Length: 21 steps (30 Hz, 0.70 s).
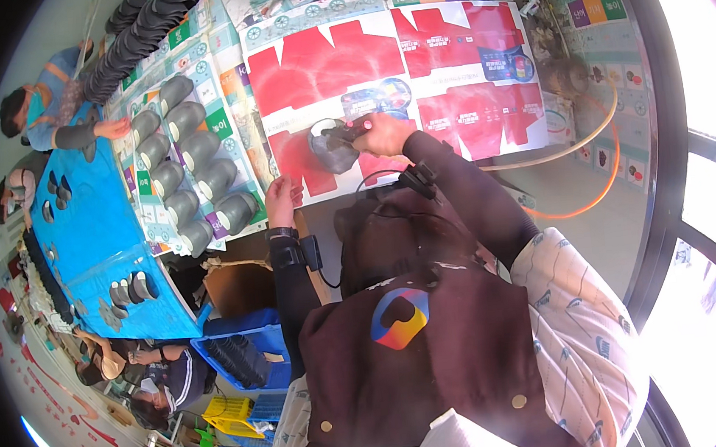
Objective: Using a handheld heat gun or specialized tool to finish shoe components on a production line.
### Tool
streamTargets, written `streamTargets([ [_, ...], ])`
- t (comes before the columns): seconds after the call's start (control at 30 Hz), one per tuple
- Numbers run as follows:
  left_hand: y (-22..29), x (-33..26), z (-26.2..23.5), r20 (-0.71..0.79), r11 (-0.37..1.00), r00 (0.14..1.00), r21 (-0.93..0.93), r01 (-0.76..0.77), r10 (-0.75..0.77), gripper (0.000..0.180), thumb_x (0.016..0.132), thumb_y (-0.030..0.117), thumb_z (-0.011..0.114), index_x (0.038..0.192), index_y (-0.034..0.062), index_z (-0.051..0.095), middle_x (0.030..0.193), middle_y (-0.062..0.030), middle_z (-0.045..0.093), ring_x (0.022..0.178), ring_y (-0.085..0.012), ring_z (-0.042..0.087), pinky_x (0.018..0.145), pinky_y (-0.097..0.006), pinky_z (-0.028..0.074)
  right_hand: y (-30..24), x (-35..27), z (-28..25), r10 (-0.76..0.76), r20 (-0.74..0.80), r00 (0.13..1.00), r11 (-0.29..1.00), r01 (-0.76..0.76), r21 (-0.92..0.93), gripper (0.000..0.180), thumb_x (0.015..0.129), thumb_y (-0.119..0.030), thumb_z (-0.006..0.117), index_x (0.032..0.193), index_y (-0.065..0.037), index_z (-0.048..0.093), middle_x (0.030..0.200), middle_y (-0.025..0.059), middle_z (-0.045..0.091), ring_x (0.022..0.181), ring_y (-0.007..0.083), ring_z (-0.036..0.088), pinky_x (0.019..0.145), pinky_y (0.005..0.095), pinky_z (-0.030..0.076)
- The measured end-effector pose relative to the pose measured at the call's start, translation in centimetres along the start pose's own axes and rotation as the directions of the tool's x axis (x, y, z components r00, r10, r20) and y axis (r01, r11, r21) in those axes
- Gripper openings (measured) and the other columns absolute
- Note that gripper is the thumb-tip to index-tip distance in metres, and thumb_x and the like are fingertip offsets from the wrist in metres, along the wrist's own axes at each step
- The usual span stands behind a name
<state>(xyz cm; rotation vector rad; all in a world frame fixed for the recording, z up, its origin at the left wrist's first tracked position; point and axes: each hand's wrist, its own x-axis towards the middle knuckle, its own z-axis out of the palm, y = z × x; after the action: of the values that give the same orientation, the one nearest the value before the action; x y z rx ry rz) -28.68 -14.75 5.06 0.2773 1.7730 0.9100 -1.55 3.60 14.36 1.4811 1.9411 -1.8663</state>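
My right hand (384, 134) is closed round a dark tool with a red part (361, 127), whose kind I cannot make out. Just left of it is a rounded grey piece (334, 149) with a pale top, above the red-and-white printed sheet (322, 60); whether the tool and this piece are joined is unclear. My left hand (283, 201) is by the sheet's near left edge, its fingers apart and nothing seen in them. To its left, rounded grey shoe-like pieces (216, 177) stand in two rows on printed boards.
An orange hose (591, 205) and a pale hose (573, 153) curve along the right side. Dark stacked pieces (137, 38) line the far left. A blue-covered table (99, 237) and a blue crate (276, 341) stand left. A co-worker (58, 101) reaches toward the grey rows.
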Motion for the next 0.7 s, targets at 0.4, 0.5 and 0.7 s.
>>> streamTargets([
  [0.4, -0.8, 1.3, 2.5, -0.077, 0.998, 0.996, -0.046, -0.053, 0.049, 0.025, 0.099, 0.023, 0.066, 0.112, 0.0020, 0.065, 0.093, -0.0051, 0.070, 0.078, -0.0128, 0.068, 0.068, -0.026, 0.053, 0.9, -0.3, 0.0, -0.144, -0.086, 0.986, 0.988, 0.138, -0.067, 0.039, 0.075, -0.030, 0.065, 0.101, 0.000, 0.071, 0.097, 0.0282, 0.070, 0.095, 0.0435, 0.068, 0.086, 0.0478, 0.053],
  [0.5, -0.6, 2.3, 3.0, -0.089, 0.997, 0.994, 0.030, -0.068, 0.070, 0.023, 0.098, 0.023, 0.067, 0.111, 0.0042, 0.065, 0.091, -0.0043, 0.070, 0.079, -0.0111, 0.065, 0.070, -0.026, 0.051, 2.3, -0.2, 0.1, -0.142, -0.022, 0.990, 0.984, 0.139, -0.115, 0.041, 0.075, -0.030, 0.065, 0.104, -0.002, 0.072, 0.098, 0.0271, 0.070, 0.096, 0.0423, 0.068, 0.087, 0.0473, 0.053],
  [0.7, -1.0, 3.9, 3.2, -0.085, 0.977, 0.987, 0.176, -0.122, 0.139, 0.029, 0.096, 0.027, 0.070, 0.110, 0.0024, 0.071, 0.087, -0.0028, 0.070, 0.074, -0.0107, 0.063, 0.065, -0.027, 0.051, 2.7, -0.5, -0.5, -0.103, 0.138, 0.985, 0.981, 0.124, -0.148, 0.047, 0.075, -0.030, 0.066, 0.116, -0.009, 0.073, 0.103, 0.0228, 0.073, 0.100, 0.0393, 0.069, 0.091, 0.0443, 0.054],
])
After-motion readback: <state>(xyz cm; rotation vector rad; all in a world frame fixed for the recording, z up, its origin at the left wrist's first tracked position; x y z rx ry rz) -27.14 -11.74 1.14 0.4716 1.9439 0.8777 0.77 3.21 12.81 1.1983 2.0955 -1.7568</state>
